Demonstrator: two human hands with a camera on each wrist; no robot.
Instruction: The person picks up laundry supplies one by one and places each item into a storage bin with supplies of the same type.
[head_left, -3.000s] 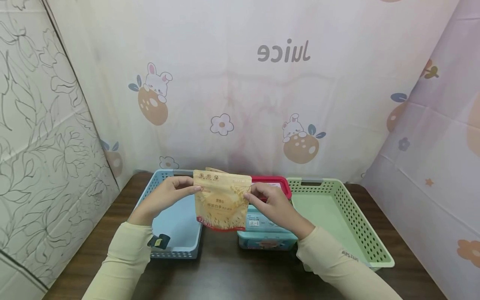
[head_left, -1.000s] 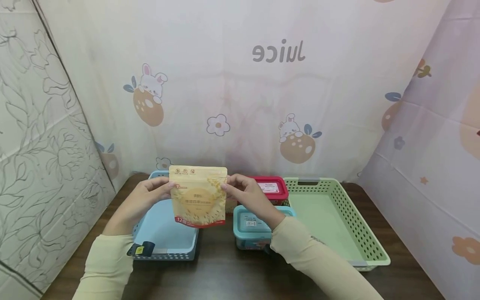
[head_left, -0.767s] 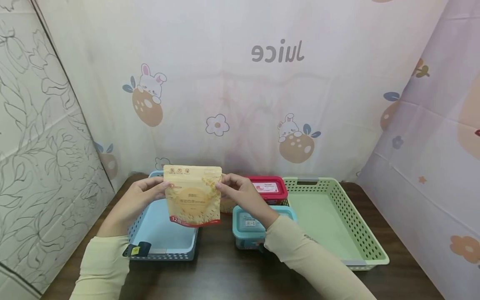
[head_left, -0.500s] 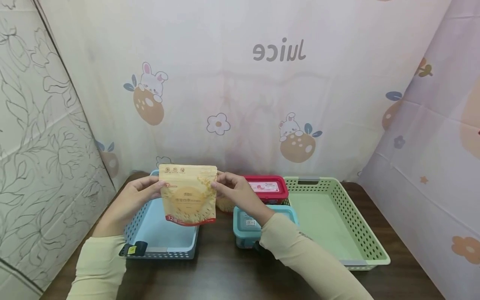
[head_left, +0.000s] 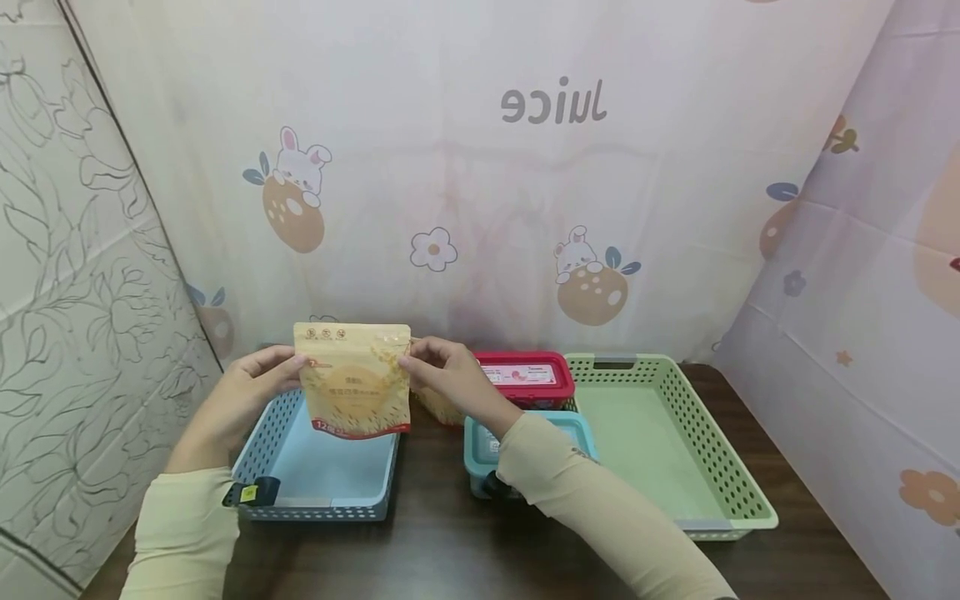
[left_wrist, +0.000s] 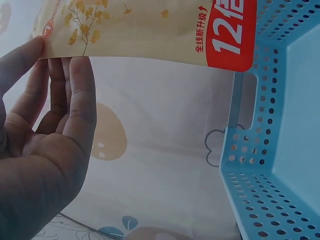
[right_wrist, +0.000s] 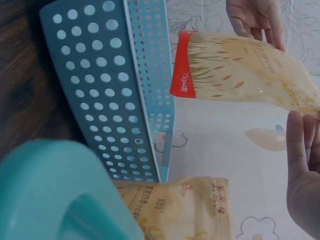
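Note:
A pale yellow food pouch [head_left: 356,379] with a red bottom band is held upright over the blue basket [head_left: 330,475]. My left hand [head_left: 236,404] pinches its left edge between thumb and fingers. At the opposite edge my right hand [head_left: 453,375] pinches the pouch near the top. In the left wrist view the fingers of the left hand [left_wrist: 55,110] lie behind the pouch [left_wrist: 135,30]. The right wrist view has the pouch [right_wrist: 240,70] spanning the two hands, its red band beside the basket [right_wrist: 150,60].
A second yellow pouch [right_wrist: 185,210] stands right of the blue basket, partly hidden behind my right hand in the head view. A red-lidded box [head_left: 528,379] and a teal-lidded box [head_left: 480,450] sit mid-table. The green basket [head_left: 660,442] is at the right, with a patterned curtain [head_left: 450,167] behind.
Both hands have carried the pouch leftward, from between the baskets to over the blue basket. The red-lidded box and the second pouch have come more into view behind the right hand.

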